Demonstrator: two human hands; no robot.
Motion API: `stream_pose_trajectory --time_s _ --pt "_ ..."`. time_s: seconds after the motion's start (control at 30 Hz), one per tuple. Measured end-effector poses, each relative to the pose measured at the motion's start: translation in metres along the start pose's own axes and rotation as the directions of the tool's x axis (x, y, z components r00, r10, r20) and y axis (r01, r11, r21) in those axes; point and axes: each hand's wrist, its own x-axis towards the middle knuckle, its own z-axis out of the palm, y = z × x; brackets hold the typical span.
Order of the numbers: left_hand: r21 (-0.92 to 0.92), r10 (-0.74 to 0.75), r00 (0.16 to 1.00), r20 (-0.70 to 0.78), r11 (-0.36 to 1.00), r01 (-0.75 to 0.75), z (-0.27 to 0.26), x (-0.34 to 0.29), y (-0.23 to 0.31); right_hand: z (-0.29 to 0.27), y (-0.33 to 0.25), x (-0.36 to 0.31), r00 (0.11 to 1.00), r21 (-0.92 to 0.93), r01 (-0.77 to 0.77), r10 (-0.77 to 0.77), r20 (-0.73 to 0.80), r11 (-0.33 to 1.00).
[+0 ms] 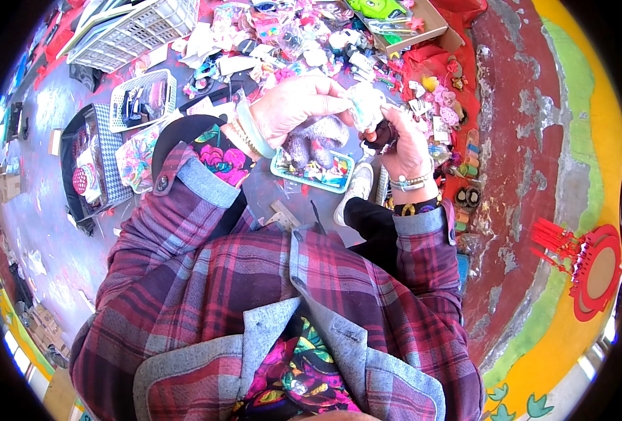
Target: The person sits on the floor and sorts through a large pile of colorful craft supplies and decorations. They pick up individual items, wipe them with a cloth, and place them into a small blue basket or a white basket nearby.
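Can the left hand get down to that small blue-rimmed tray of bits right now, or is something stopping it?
Probably not at once. The left hand is pinching the small white packet together with the right hand. The tray lies just below it with nothing between; it would need to let go first.

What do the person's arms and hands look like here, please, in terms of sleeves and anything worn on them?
Both arms wear plaid jacket sleeves in dark red, purple and grey, with plain grey turned-back cuffs. The left cuff carries a round button and shows a bright floral lining. The left hand has a pale green bangle and thin bands at the wrist; the right hand has a silvery bracelet.
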Motion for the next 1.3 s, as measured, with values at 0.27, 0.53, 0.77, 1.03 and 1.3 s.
stream_pose_trajectory --time_s 0.27,0.53,0.77,1.03,1.3 --pt "0.184 0.065 0.998 0.022 0.981 -0.068 -0.002 0.002 -0.004 0.01 0.004 -0.003 0.963 -0.27 0.172 -0.219 -0.155 0.947" --pt "0.181 0.058 0.995 0.078 0.981 -0.072 0.001 0.004 -0.008 0.023 0.005 -0.014 0.787 -0.844 0.398 -0.606 0.114 0.359" --pt "0.065 0.017 0.995 0.096 0.998 -0.023 0.006 0.001 -0.002 0.013 0.001 -0.009 0.96 -0.253 0.217 -0.253 -0.118 0.943" --pt "0.28 0.137 0.99 0.037 0.95 -0.141 -0.004 0.006 -0.011 0.008 -0.004 -0.006 0.99 -0.147 0.138 -0.139 0.008 0.979" --pt "0.821 0.686 0.721 0.103 0.351 -0.451 0.005 0.002 -0.02 0.01 -0.003 -0.008 0.998 0.037 0.062 -0.063 0.015 0.997"
